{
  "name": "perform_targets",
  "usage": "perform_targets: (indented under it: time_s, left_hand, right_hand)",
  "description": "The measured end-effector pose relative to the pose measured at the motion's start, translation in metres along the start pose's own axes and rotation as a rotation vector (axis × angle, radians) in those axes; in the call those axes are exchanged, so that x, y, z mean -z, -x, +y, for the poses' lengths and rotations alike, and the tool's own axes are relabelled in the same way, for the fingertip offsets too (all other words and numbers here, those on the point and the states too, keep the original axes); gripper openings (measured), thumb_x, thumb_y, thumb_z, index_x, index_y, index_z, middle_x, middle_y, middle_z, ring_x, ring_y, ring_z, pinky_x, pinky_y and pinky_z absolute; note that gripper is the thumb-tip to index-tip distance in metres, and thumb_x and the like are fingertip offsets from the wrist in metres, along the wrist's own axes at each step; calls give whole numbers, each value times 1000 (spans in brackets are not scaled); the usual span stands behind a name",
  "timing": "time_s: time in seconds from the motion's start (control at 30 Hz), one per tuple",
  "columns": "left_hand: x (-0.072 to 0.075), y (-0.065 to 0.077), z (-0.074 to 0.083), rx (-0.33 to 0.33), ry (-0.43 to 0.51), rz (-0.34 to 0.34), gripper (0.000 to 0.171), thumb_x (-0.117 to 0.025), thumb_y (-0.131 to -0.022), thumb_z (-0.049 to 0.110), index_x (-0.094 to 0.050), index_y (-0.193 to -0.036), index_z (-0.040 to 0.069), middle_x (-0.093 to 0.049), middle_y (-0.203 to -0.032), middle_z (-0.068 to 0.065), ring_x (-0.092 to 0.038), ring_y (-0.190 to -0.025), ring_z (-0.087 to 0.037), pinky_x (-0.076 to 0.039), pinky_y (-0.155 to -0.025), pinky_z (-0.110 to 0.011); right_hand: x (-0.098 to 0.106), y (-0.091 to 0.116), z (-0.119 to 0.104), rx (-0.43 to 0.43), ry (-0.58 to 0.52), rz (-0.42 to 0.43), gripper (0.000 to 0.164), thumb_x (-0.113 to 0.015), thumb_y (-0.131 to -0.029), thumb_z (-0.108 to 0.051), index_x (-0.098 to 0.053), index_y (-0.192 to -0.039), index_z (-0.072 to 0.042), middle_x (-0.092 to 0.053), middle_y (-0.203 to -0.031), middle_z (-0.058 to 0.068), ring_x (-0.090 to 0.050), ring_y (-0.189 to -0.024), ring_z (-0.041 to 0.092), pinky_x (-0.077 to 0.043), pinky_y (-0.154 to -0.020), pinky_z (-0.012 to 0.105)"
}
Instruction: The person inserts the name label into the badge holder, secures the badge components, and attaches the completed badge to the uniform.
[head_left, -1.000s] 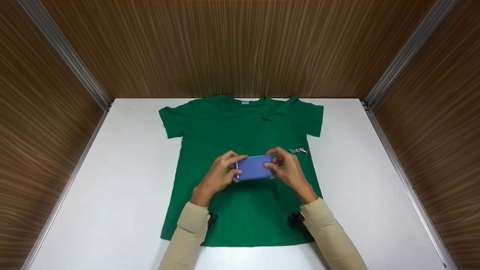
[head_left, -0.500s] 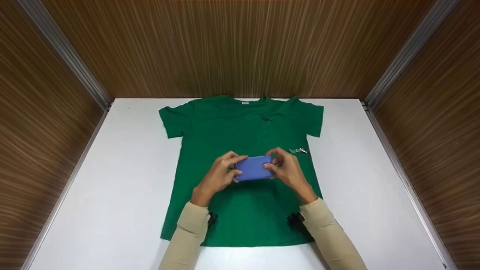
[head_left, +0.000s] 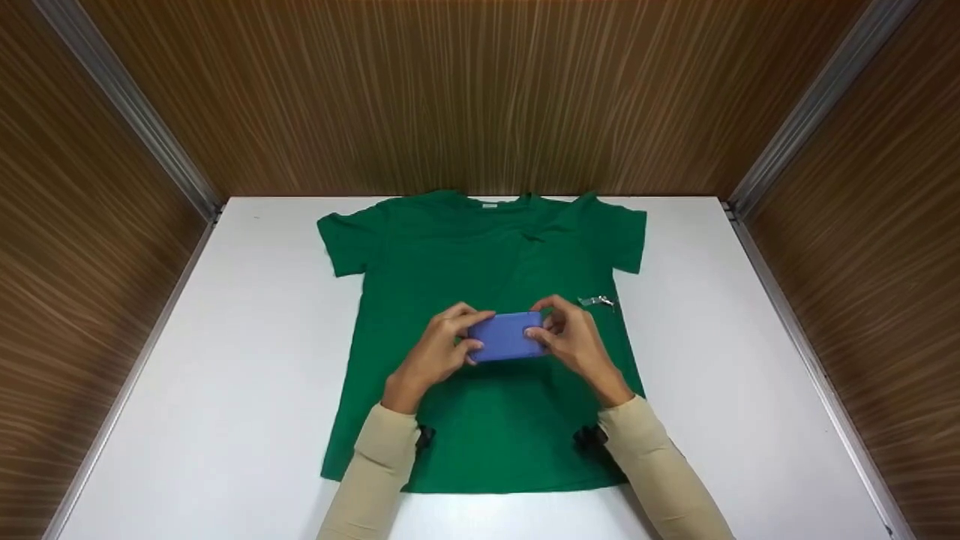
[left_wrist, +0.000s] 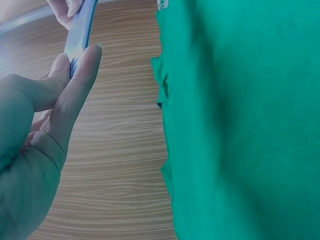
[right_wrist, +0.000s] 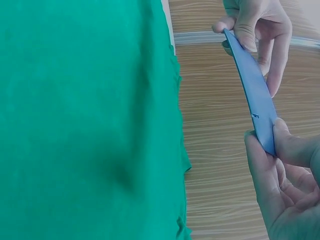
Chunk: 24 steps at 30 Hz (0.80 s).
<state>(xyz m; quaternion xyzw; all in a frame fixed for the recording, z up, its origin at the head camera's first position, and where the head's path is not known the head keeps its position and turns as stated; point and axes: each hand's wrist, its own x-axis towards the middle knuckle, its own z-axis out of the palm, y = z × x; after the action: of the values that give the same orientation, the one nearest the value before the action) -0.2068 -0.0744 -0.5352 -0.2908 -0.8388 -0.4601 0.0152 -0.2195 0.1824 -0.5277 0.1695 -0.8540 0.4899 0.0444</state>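
Note:
A flat, rectangular blue card holder (head_left: 502,337) is held lengthwise between both hands above the green T-shirt (head_left: 465,277). My left hand (head_left: 440,345) pinches its left end, thumb below and index finger along the top edge. At the opposite end my right hand (head_left: 574,337) grips it, the thumb lying on its face. Seen edge-on in the right wrist view, the card holder (right_wrist: 256,90) is thin, slightly bowed, and has a small dark notch near the right fingers. The left wrist view shows the card holder's (left_wrist: 82,32) narrow side between thumb and finger.
A small strap clip (head_left: 598,301) with a metal end lies on the shirt, right of my right hand. The shirt is spread over a white table (head_left: 247,360). Wood-patterned panels (head_left: 480,97) enclose the back and both sides.
The blue card holder's right edge has shifted slightly left, along with the right thumb. A pale line at its left end no longer shows. The left hand stays in place.

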Motion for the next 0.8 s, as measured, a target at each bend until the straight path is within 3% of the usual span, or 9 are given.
perform_targets:
  time_s: [0.47, 0.8]
  left_hand:
    - [0, 0, 2, 3, -48, -5, 45, -64, -99, 0, -60, -143, 2, -59, -120, -18, -67, -97, -25, -59, -69, -24]
    - [1, 1, 2, -19, -80, -7, 44, -63, -100, -1, -59, -143, 1, -60, -120, -18, -64, -101, -26, -58, -78, -34]
  right_hand:
    - [-3, 1, -1, -46, -34, -3, 24, -79, -91, -10, -68, -111, -2, -65, -78, 13, -58, -62, 11, -51, -54, 18]
    - [-4, 1, -1, -47, -41, -9, 27, -80, -89, -11, -67, -110, -1, -68, -78, 16, -62, -62, 12, -53, -53, 18]
